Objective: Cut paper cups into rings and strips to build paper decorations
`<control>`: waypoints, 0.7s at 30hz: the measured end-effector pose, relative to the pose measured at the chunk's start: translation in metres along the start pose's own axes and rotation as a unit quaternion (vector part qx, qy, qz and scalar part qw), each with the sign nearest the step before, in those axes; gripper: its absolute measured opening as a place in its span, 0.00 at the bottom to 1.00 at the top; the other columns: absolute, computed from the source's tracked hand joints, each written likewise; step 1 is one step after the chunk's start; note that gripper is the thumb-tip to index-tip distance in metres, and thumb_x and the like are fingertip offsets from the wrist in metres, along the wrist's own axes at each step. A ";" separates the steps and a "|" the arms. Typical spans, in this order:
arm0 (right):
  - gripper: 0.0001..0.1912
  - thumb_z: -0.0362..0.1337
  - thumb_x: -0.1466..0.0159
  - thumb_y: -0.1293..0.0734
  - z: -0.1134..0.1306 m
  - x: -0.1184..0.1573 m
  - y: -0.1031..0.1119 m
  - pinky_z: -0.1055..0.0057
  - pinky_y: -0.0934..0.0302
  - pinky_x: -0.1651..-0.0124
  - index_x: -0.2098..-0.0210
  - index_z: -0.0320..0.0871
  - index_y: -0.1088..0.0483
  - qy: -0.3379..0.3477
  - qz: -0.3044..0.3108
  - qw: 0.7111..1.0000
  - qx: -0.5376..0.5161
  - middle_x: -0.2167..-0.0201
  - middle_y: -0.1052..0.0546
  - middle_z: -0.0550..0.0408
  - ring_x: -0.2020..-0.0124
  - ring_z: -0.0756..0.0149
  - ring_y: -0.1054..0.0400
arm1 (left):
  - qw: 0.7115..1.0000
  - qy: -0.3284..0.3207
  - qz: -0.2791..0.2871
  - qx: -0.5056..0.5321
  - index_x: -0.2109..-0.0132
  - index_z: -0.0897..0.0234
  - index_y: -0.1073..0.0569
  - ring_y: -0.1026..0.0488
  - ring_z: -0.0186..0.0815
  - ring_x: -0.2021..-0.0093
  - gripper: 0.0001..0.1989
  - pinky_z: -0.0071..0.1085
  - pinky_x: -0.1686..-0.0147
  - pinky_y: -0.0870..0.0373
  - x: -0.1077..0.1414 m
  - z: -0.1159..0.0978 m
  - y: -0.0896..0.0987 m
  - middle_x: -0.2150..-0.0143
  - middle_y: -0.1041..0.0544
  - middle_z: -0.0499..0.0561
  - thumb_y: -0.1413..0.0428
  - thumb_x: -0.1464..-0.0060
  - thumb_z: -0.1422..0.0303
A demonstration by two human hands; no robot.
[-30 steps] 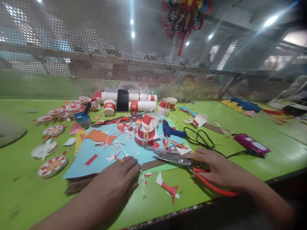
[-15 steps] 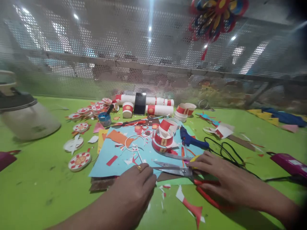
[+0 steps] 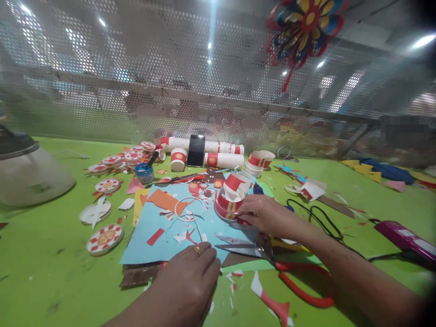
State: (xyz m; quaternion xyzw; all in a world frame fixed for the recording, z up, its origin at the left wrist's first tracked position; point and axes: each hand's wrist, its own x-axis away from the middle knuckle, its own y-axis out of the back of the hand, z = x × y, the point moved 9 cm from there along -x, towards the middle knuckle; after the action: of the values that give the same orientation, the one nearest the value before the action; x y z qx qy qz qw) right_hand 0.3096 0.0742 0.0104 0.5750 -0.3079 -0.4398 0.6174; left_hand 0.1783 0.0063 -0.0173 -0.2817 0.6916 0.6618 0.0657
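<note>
My left hand [image 3: 190, 281], a ring on one finger, rests closed at the near edge of the light blue sheet [image 3: 139, 247]. A thin white paper strip [image 3: 197, 225] runs into its fingertips, which are partly hidden; a white paper ring [image 3: 176, 211] lies just beyond. My right hand [image 3: 264, 215] reaches across to a pile of red-and-white cut paper cup pieces [image 3: 226, 206], fingers bent against its right side. Beneath my right forearm lie large scissors [image 3: 306, 268] with red handles, blades parted and pointing at my left hand. The blue glue gun [image 3: 258, 188] is mostly covered by my right hand.
Round red-and-white paper discs [image 3: 105, 238] lie at left, near a blue-labelled jar [image 3: 144, 173]. Paper cups [image 3: 225, 160] and a phone [image 3: 196, 151] stand behind. A black cable leads to a purple power strip [image 3: 407, 238] at right. Paper scraps [image 3: 272, 304] litter the front.
My right hand has left the scissors and moved up and left to the cut cup pieces. The scissors lie on the table. My left hand stays nearly in place; the view has shifted slightly.
</note>
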 end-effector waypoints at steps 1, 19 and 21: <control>0.10 0.31 0.36 0.37 -0.002 0.001 0.002 0.72 0.41 0.67 0.68 0.42 0.23 0.007 -0.007 1.000 -0.007 0.71 0.24 0.52 0.70 0.67 0.32 | 1.000 -0.001 0.004 -0.005 0.60 0.67 0.30 0.28 0.42 0.60 0.11 0.39 0.62 0.27 0.001 0.001 -0.002 0.65 0.25 0.58 0.54 0.46 0.80; 0.07 0.33 0.37 0.36 -0.039 0.021 0.039 0.72 0.38 0.66 0.67 0.40 0.25 -0.047 -0.158 0.977 -0.136 0.72 0.23 0.53 0.71 0.67 0.31 | 0.997 0.036 0.058 -0.021 0.62 0.67 0.30 0.30 0.44 0.59 0.16 0.40 0.60 0.27 0.002 0.008 -0.001 0.61 0.26 0.60 0.56 0.53 0.84; 0.06 0.33 0.38 0.36 -0.033 0.020 0.038 0.72 0.37 0.66 0.67 0.41 0.26 -0.049 -0.170 0.972 -0.151 0.72 0.23 0.54 0.71 0.68 0.31 | 0.997 0.048 0.055 -0.008 0.62 0.68 0.30 0.30 0.43 0.59 0.16 0.40 0.60 0.28 0.002 0.010 0.003 0.61 0.26 0.60 0.56 0.53 0.85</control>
State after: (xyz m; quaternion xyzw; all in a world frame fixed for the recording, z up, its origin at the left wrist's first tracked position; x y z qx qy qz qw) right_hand 0.3549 0.0689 0.0405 0.4966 -0.1656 -0.6078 0.5971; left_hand 0.1724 0.0153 -0.0166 -0.2753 0.7032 0.6555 -0.0063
